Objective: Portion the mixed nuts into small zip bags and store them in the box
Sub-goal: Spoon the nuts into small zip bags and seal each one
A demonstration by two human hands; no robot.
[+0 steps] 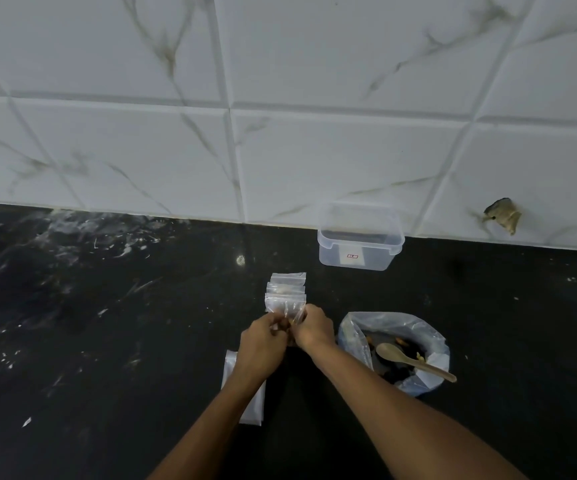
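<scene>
Both hands meet over one small zip bag (289,318), pinching its top edge: my left hand (263,344) curls on the near-left side, my right hand (314,329) on the right, fingers closed round the strip. Looks like I'm pressing the seal; can't tell if it's fully shut. Nuts inside barely visible. Row of bags (285,289) lies on the bench just beyond my hands, long axis running away from me. The box (359,245) sits farther off, ahead and to the right, lid off, so my right hand is nearer for the drop. Nut bag w/ spoon (415,362) sits just right of my right wrist. Spare empties (245,407) lie under my left forearm.
</scene>
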